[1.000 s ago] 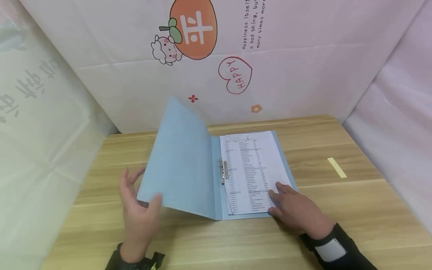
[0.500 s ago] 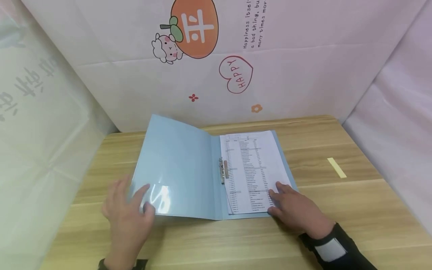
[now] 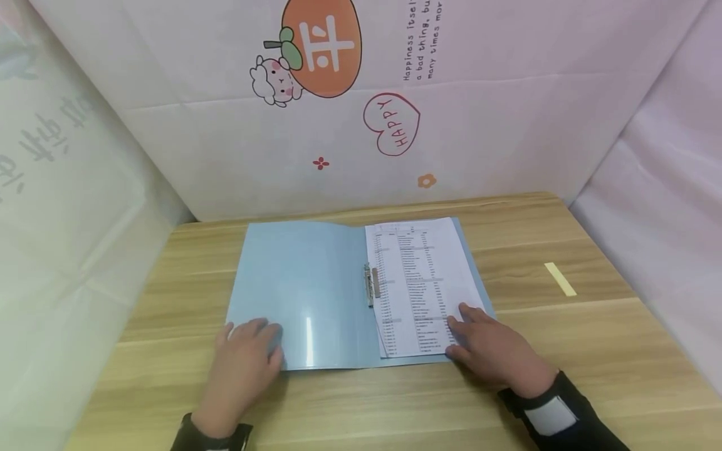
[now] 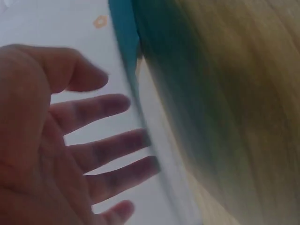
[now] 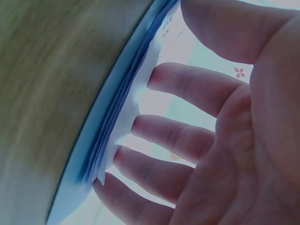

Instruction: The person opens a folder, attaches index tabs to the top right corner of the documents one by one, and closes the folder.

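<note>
A light blue file folder (image 3: 299,282) lies spread on the table, its cover turned to the left. Printed sheets (image 3: 423,288) rest on its right half beside a metal clip (image 3: 369,285) near the spine. My left hand (image 3: 242,360) is at the cover's lower left corner, fingertips on it; in the left wrist view its fingers (image 4: 108,108) are spread and fairly straight. Over at the lower right corner of the sheets, my right hand (image 3: 496,351) rests with its fingertips on the paper. The right wrist view shows these fingers (image 5: 178,131) extended along the stack's edge.
A strip of pale yellow tape (image 3: 560,279) is stuck to the wooden table (image 3: 564,351) right of the folder. Behind the table hangs a white printed cloth (image 3: 479,125), and more cloth flanks both sides.
The folder's cover has swung down leftward from a raised slant to lying nearly flat. My left hand moved left, then back right onto its lower corner. The right hand stayed in place.
</note>
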Tool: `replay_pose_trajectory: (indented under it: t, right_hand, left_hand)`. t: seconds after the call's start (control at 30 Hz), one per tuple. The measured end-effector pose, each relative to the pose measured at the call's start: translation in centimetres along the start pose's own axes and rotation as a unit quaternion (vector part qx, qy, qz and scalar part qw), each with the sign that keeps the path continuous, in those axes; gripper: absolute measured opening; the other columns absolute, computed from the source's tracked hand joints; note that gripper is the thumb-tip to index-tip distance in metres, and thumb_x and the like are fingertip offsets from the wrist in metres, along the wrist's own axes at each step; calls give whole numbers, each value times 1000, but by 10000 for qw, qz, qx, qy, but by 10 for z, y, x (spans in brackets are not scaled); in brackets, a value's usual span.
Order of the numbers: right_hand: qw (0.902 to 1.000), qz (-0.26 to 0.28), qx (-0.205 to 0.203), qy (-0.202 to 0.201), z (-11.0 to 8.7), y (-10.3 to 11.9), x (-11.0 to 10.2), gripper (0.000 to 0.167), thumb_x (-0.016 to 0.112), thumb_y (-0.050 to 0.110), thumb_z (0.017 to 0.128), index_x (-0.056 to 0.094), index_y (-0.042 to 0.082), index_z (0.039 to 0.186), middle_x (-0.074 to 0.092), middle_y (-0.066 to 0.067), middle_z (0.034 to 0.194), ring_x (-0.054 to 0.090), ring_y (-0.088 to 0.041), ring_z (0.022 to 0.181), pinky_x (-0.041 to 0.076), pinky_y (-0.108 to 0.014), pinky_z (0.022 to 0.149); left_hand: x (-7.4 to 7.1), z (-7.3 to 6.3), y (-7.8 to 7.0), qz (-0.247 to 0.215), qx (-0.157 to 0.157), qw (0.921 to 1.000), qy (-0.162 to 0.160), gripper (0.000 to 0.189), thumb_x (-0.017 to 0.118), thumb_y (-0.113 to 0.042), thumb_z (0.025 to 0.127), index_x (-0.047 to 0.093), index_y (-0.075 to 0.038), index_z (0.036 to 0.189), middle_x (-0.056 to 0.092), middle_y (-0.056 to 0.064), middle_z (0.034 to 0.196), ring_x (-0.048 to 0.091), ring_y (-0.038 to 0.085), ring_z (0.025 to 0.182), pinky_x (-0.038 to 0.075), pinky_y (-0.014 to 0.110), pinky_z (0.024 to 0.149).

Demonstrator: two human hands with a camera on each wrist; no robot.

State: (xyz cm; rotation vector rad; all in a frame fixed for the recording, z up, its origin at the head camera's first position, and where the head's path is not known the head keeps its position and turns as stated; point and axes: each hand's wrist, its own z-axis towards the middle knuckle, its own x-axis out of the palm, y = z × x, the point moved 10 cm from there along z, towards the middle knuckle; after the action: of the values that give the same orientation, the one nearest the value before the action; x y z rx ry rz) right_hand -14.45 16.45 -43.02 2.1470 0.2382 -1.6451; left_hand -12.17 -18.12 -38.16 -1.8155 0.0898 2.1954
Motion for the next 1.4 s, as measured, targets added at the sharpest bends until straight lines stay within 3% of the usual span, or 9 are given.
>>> replay_pose_trajectory:
  t: [0.1, 0.17, 0.4, 0.57, 0.73, 0.83, 1.1, 1.27, 1.4]
  right_hand:
    - [10000, 36, 60, 47, 1, -1, 1, 54, 67, 35, 94, 62, -3, 132, 50, -27, 141, 40, -45, 135, 33, -58, 106]
    - [9999, 58, 113, 74, 2, -3, 2, 55, 67, 36, 94, 61, -2, 133, 49, -28, 142, 40, -45, 135, 33, -59, 106]
    - [9999, -7, 84, 71, 2, -3, 0, 55, 67, 37, 94, 62, -2, 132, 48, -30, 141, 41, -46, 133, 35, -59, 105]
    - [10000, -12, 29, 33, 2, -1, -2, 54, 67, 36, 94, 62, -2, 132, 49, -30, 141, 42, -46, 133, 35, -59, 104]
    - [10000, 34, -4, 25, 2, 1, -2, 54, 68, 36, 94, 62, -2, 132, 50, -29, 141, 42, -46, 133, 36, -59, 104]
    - [10000, 45, -20, 28, 2, 2, -2, 54, 68, 36, 94, 62, -2, 131, 50, -29, 140, 43, -46, 132, 36, -59, 104]
    - [10000, 51, 19, 76, 1, 2, -3, 54, 68, 37, 94, 63, -1, 131, 49, -29, 141, 42, -46, 133, 36, -59, 104]
    - [10000, 39, -2, 65, 1, 2, -3, 54, 68, 37, 94, 63, -2, 131, 50, -29, 140, 43, -46, 132, 36, -59, 104]
    - [10000, 19, -27, 37, 1, 2, -2, 54, 68, 37, 93, 63, -2, 131, 51, -29, 139, 44, -46, 131, 36, -59, 103]
  left_hand:
    - [20, 3, 2, 115, -132, 9974, 692, 31, 65, -22, 89, 72, -8, 115, 65, 20, 118, 60, 40, 111, 31, 70, 98]
    - [29, 6, 2, 194, -121, 9954, 934, 32, 65, -26, 90, 70, -7, 116, 64, 20, 117, 60, 40, 109, 34, 67, 97]
    - [46, 25, -24, 86, 489, 9948, 890, 46, 67, -29, 89, 65, 5, 120, 60, 21, 127, 57, 37, 116, 45, 51, 97]
    - [57, 41, -48, 466, 568, 9885, 1319, 57, 64, -50, 92, 61, -14, 137, 62, 17, 107, 58, 31, 83, 48, 47, 74]
    - [66, 49, -55, 680, 204, 9814, 1782, 65, 59, -63, 91, 60, -21, 140, 59, 22, 118, 57, 38, 98, 46, 55, 84]
    - [68, 51, -59, 609, 231, 9814, 1805, 65, 61, -63, 90, 63, -17, 136, 58, 20, 118, 54, 35, 102, 45, 52, 88]
    - [70, 57, -76, 272, 728, 9834, 1641, 68, 61, -57, 93, 65, 2, 126, 57, 17, 132, 53, 33, 119, 47, 46, 96]
    - [72, 59, -84, 188, 708, 9818, 1753, 70, 55, -61, 95, 57, -6, 138, 59, 20, 126, 56, 38, 113, 48, 50, 93]
    - [80, 57, -89, 83, 451, 9793, 1970, 73, 51, -65, 94, 49, -17, 149, 51, 29, 136, 48, 51, 121, 45, 57, 95]
